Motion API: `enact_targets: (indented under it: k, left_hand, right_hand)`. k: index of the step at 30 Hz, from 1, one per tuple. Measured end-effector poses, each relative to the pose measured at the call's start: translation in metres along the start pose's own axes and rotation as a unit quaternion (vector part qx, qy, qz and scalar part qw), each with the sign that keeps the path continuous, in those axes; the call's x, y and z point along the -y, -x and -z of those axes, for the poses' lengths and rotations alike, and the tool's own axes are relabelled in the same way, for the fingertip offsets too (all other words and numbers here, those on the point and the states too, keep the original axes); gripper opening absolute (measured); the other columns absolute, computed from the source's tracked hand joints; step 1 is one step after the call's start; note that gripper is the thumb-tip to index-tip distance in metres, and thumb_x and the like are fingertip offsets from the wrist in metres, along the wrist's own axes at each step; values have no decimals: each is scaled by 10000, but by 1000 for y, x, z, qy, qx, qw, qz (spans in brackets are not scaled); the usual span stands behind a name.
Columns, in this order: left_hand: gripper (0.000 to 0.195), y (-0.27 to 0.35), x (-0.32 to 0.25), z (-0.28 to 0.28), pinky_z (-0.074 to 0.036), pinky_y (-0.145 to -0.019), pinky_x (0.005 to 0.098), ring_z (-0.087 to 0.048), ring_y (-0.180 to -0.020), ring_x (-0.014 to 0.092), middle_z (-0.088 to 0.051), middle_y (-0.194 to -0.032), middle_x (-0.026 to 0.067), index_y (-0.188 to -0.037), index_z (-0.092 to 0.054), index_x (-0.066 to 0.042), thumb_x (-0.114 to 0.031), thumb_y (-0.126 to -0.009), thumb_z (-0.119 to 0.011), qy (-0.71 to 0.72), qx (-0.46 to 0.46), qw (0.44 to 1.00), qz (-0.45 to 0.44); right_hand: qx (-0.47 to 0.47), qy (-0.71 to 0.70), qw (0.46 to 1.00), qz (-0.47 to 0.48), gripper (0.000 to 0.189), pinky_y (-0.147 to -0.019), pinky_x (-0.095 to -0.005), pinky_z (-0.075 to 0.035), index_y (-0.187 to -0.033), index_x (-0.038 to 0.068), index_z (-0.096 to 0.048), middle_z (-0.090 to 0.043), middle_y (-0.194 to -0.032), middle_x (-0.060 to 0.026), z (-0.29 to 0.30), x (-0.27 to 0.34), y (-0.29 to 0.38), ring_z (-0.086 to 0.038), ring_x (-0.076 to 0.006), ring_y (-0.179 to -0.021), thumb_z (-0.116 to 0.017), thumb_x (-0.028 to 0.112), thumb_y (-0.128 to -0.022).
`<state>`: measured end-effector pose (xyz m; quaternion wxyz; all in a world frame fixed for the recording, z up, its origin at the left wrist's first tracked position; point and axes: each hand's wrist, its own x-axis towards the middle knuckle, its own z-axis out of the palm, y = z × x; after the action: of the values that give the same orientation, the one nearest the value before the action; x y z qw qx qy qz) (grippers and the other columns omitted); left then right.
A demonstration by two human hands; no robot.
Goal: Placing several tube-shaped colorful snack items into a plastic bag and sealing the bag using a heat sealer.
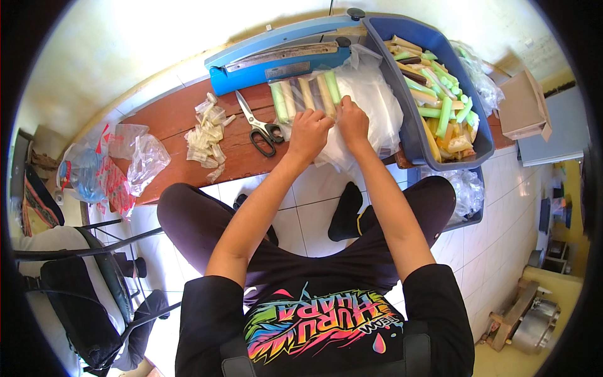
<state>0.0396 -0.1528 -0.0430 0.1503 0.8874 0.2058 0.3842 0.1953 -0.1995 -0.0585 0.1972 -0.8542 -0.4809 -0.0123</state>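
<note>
A clear plastic bag (305, 96) lies on the red-brown wooden bench (165, 110), with several filled tubes side by side in it, green, cream and dark. At its near right end my left hand (308, 134) pinches the plastic near a cream tube. My right hand (353, 123) has its fingertips closed on the bag's right edge, beside a green tube (331, 87). Beneath and right of my hands spreads a stack of clear plastic bags (377, 106). Black-handled scissors (259, 125) rest left of the filled bag, blades partly apart.
Blue impulse sealers (282, 66) stand along the wall. A dark blue tub (426, 153) on the right holds many filled tubes (443, 99). Plastic scraps (206, 134) and crumpled bags (146, 160) lie left. A cardboard box (523, 106) stands far right; a lower bin (478, 217) holds plastic.
</note>
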Motion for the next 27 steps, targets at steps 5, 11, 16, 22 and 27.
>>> enact_targets:
  k: [5,11,16,22,27]
  left_hand:
    - [53,1,2,2,-437,-772,405,-603,-856,257,-645,-843,24,-858,-743,-127,-119,-826,-702,8,-19,1000,8]
    - [61,-1,-1,-1,-441,-780,403,-606,-860,252,-657,-853,18,-854,-745,-137,-112,-819,-701,3,-6,1000,2]
    - [68,1,2,-1,-441,-786,403,-607,-857,247,-654,-847,15,-857,-749,-141,-111,-818,-702,-2,-3,1000,-5]
    - [94,6,5,2,-435,-799,402,-604,-869,243,-644,-847,17,-872,-749,-143,-108,-820,-679,2,-4,1000,7]
    - [100,5,6,-1,-432,-797,404,-601,-876,241,-641,-860,20,-880,-740,-139,-110,-824,-663,-4,-2,1000,-6]
  right_hand:
    - [-115,-114,965,208,425,-900,-462,-539,-1215,91,-603,-653,-1146,-171,18,3,20,-629,-353,-1109,-705,95,-803]
    - [-80,-113,967,213,366,-928,-427,-521,-1131,87,-659,-647,-1122,-121,8,-8,8,-595,-347,-1105,-718,55,-772]
    - [-83,-92,976,178,333,-932,-416,-515,-1098,88,-673,-640,-1121,-121,-5,-5,2,-594,-346,-1111,-718,53,-769]
    - [-98,-121,957,245,421,-987,-465,-479,-1105,103,-669,-609,-1188,-180,4,9,7,-572,-376,-1166,-759,62,-696]
    - [-103,-108,951,271,460,-1002,-464,-472,-1121,98,-660,-601,-1256,-183,-2,6,6,-557,-377,-1214,-739,29,-674]
